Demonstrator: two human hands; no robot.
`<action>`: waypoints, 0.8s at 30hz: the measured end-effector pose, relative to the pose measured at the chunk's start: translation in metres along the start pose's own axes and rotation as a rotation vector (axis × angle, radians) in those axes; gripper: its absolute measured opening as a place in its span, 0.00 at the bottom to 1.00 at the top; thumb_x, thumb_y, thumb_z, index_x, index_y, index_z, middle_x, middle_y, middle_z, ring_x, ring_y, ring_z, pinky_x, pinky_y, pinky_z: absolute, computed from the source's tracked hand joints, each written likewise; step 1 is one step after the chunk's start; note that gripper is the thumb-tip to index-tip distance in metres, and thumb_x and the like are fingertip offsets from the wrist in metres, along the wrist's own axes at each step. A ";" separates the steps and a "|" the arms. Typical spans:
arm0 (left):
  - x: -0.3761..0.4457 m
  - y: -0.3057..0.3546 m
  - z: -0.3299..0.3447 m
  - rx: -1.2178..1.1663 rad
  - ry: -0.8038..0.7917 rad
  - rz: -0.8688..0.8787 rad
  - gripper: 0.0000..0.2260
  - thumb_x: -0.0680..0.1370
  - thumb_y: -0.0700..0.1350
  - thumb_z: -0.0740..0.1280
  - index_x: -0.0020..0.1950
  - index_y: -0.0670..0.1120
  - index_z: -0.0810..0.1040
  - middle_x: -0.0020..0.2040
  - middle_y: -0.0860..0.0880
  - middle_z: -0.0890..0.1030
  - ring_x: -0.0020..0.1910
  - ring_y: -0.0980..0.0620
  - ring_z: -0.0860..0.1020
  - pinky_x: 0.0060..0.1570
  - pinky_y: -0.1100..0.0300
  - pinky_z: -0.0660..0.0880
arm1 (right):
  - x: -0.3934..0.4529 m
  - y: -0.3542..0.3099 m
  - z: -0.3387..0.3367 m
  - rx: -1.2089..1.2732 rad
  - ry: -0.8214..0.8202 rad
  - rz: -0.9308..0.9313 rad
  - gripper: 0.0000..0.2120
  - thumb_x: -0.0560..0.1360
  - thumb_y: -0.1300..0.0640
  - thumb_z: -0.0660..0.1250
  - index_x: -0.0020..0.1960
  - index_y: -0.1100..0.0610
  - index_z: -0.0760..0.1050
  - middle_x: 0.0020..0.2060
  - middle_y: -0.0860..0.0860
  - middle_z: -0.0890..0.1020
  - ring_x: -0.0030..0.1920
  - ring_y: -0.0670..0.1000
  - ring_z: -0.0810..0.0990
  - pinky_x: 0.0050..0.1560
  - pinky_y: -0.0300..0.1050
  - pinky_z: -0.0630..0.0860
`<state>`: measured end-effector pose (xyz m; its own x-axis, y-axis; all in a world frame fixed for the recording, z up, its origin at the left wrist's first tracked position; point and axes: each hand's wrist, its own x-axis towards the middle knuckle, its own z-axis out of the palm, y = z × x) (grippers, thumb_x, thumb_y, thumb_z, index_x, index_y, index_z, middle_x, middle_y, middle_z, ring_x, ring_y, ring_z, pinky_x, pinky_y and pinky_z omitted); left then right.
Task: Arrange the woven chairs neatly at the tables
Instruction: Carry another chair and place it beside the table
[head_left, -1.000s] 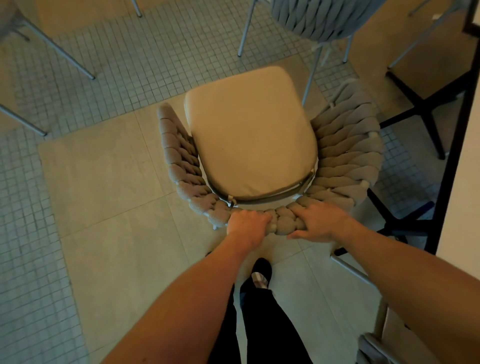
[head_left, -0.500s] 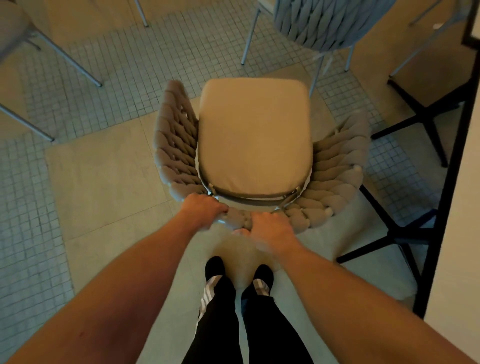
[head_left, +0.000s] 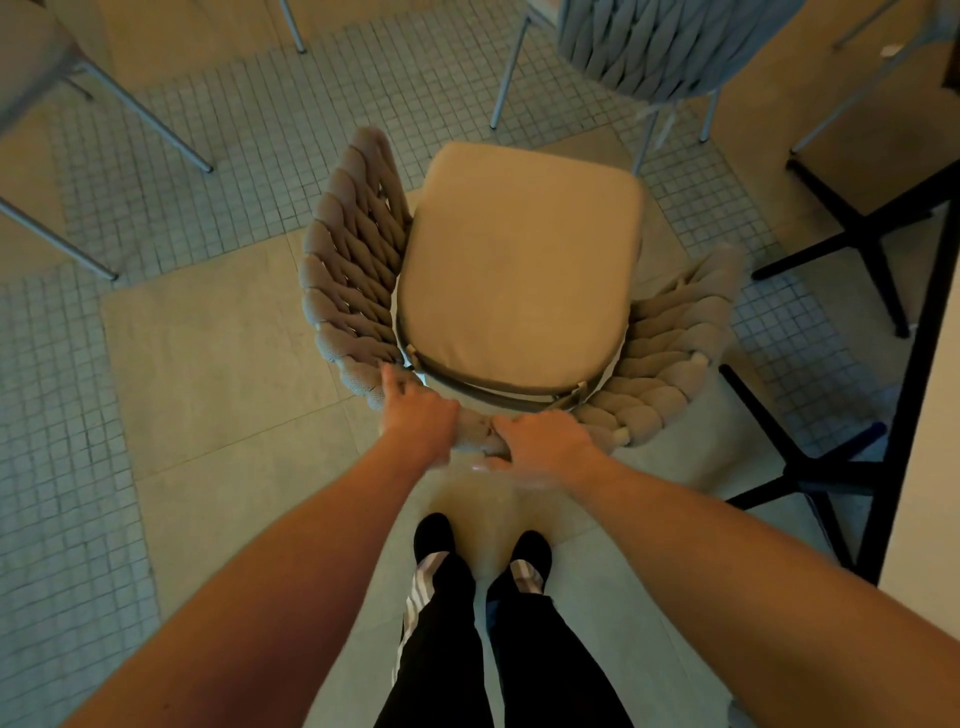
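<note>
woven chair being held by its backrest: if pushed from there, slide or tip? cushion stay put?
The woven chair probably slides easily: thin metal legs, smooth floor tile. Pushing high at the backrest, where the left hand and right hand sit, could tip it. The seat cushion looks loose and may shift.

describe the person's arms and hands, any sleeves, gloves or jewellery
Both forearms are bare right up to the frame edge, with no sleeves in view. The left hand and right hand wear no gloves, and no rings, watch or wristband show. Motion blur softens fine detail.

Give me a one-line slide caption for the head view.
Both hands, left hand and right hand, on the backrest of a woven chair.
</note>
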<state>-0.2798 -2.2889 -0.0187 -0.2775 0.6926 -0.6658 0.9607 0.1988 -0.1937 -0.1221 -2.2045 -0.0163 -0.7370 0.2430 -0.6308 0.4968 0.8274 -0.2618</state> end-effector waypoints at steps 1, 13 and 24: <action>-0.002 0.014 -0.001 -0.027 0.007 0.032 0.22 0.70 0.54 0.71 0.64 0.57 0.74 0.60 0.51 0.80 0.65 0.43 0.74 0.70 0.31 0.50 | -0.006 0.013 -0.001 -0.039 -0.023 -0.022 0.31 0.79 0.28 0.54 0.67 0.53 0.69 0.56 0.54 0.81 0.56 0.58 0.81 0.52 0.53 0.74; -0.007 0.105 -0.021 -0.227 0.123 0.096 0.12 0.81 0.43 0.63 0.63 0.53 0.76 0.53 0.50 0.82 0.54 0.45 0.79 0.59 0.45 0.66 | -0.055 0.134 -0.021 -0.481 -0.135 -0.026 0.35 0.77 0.24 0.48 0.64 0.51 0.70 0.56 0.52 0.82 0.56 0.55 0.79 0.60 0.54 0.72; -0.004 0.065 -0.015 0.014 0.133 0.341 0.20 0.81 0.44 0.61 0.72 0.56 0.69 0.55 0.48 0.82 0.54 0.44 0.80 0.44 0.50 0.73 | -0.061 0.100 0.005 -0.355 -0.017 0.071 0.35 0.78 0.25 0.49 0.64 0.53 0.71 0.58 0.54 0.82 0.59 0.57 0.79 0.61 0.55 0.71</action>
<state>-0.2165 -2.2687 -0.0172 0.0625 0.8015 -0.5947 0.9976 -0.0681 0.0131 -0.0251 -2.1394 -0.0079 -0.6975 0.3001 -0.6508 0.3544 0.9337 0.0508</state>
